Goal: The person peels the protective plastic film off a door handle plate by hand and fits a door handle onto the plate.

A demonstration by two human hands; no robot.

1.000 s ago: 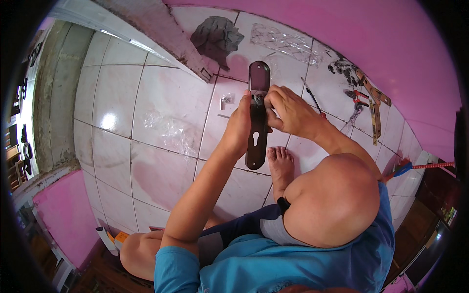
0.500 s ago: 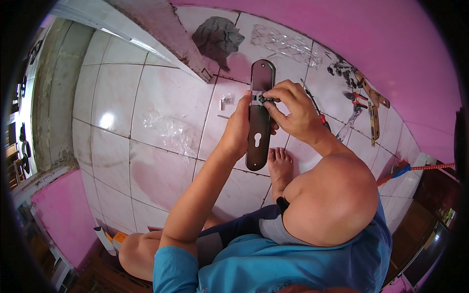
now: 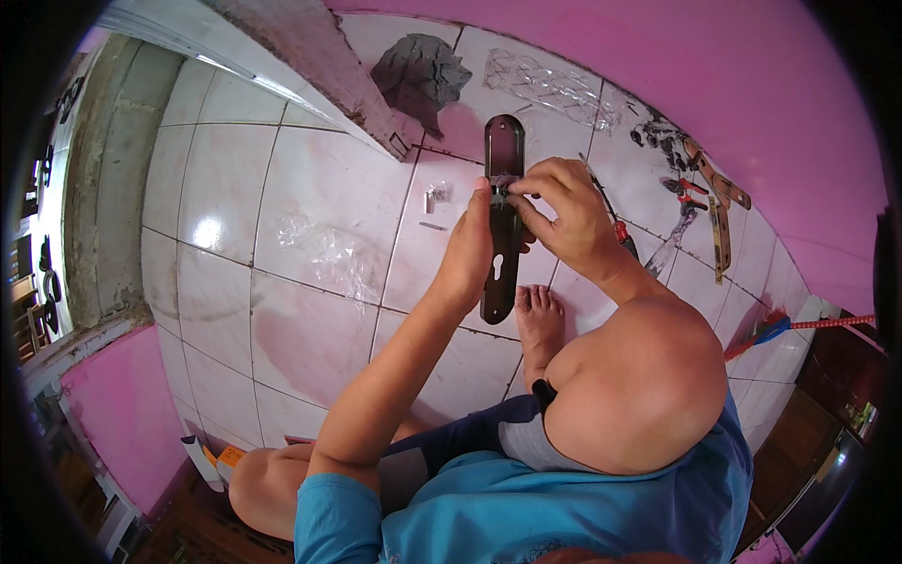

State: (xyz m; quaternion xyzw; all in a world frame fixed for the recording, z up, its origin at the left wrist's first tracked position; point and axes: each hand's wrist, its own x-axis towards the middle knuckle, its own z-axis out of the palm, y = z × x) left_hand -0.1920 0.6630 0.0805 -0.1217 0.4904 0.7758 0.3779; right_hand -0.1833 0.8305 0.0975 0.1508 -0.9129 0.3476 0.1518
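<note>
The fingers of the left hand (image 3: 467, 246) grip a long dark plate (image 3: 505, 230), thumb along its left edge and fingertips showing past its right edge. The right hand's (image 3: 569, 218) thumb and index finger come together at a small metal fitting (image 3: 501, 187) in the plate; whether they pinch it or only press it, I cannot tell.

Beneath lies a floor (image 3: 324, 179) of pale tiles, and a pink wall (image 3: 695, 85) rises at the far right. The plate is held above the floor, running near to far, with a keyhole-shaped opening towards its near end and the fitting towards its far end. Clear crumpled plastic (image 3: 324, 254) lies well to the left, clear packaging (image 3: 540, 80) at the far side, and a grey cloth-like piece (image 3: 423, 75) left of that. To the right are worn brownish strips (image 3: 722, 240), a screwdriver (image 3: 622, 232) beside the right forearm, and red-handled pliers (image 3: 689, 191). Just left of the plate rest a small metal cylinder (image 3: 428, 203) and a thin pin (image 3: 433, 226).
</note>
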